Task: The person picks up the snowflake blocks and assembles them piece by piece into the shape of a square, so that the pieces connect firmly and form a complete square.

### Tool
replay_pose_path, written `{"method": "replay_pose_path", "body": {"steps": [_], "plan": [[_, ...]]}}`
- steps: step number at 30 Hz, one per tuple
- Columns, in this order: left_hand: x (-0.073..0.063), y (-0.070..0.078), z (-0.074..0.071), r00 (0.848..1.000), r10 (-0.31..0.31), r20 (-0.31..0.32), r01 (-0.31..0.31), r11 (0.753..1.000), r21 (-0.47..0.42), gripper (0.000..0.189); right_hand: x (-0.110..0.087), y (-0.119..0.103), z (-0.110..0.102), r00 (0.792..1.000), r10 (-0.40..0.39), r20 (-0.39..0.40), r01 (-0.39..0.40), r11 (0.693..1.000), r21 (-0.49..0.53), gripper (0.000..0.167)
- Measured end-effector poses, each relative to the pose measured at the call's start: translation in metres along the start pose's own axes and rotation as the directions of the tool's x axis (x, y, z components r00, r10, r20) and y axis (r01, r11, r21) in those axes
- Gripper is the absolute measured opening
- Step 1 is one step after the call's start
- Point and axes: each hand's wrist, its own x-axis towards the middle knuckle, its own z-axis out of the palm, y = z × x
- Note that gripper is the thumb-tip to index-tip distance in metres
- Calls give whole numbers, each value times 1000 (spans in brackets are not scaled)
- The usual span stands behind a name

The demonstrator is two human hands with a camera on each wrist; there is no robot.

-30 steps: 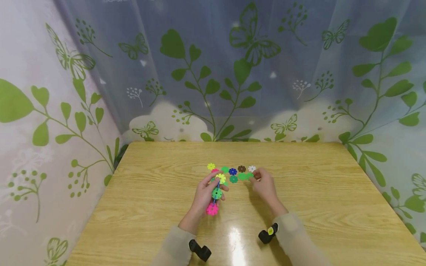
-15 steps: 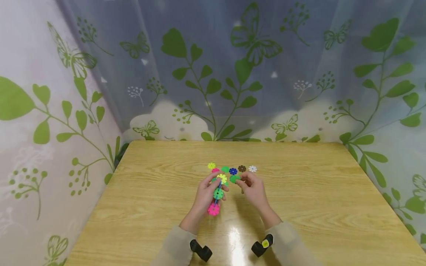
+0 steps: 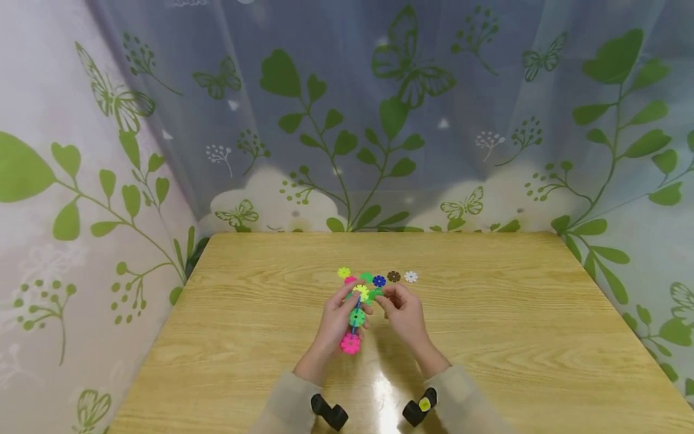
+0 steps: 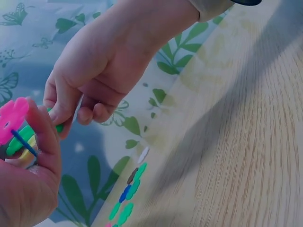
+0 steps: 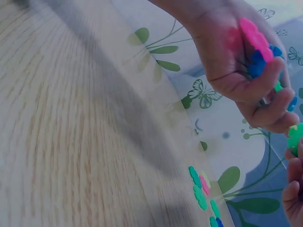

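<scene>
From where I stand, the person's left hand (image 3: 332,312) has its fingers curled round a chain of notched discs (image 3: 356,317), held above the middle of the worktop (image 3: 244,313). Pink, green and yellow discs already sit joined in it, with blue discs (image 5: 258,64) edge-on between them, the pink end pointing toward the near edge. The right hand (image 3: 405,313) pinches a loose green disc (image 3: 376,293) just beside the yellow end; I can't tell whether the two touch, but it looks unjoined. Left over toward the far edge lie a yellow piece (image 3: 344,272), a pink piece (image 3: 350,280), a green piece (image 3: 366,277), a dark blue piece (image 3: 379,281), a brown piece (image 3: 394,276) and a white piece (image 3: 411,276), with more green ones (image 4: 125,213) partly behind the hands. So the chain seems partly built, with plenty of pieces unused.
</scene>
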Motion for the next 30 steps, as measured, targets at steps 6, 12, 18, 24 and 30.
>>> {"method": "replay_pose_path", "body": {"steps": [6, 12, 18, 24, 30], "plan": [[0, 2, 0, 1000, 1, -10, -2, 998, -56, 36, 5, 8, 11, 937, -341, -70, 323, 927, -189, 11], [3, 7, 5, 1000, 20, 18, -19, 997, -72, 34, 7, 10, 16, 882, -463, -91, 432, 869, -240, 16], [2, 11, 6, 1000, 19, 14, -19, 998, -54, 35, 1, -6, 16, 923, -369, -107, 349, 922, -170, 14], [3, 13, 3, 999, 31, -15, -31, 1000, 3, 38, 1, -1, 17, 924, -367, -112, 351, 926, -139, 10], [5, 14, 7, 999, 38, -29, -39, 999, -24, 36, 1, 2, 18, 908, -392, -148, 377, 918, -122, 12]]}}
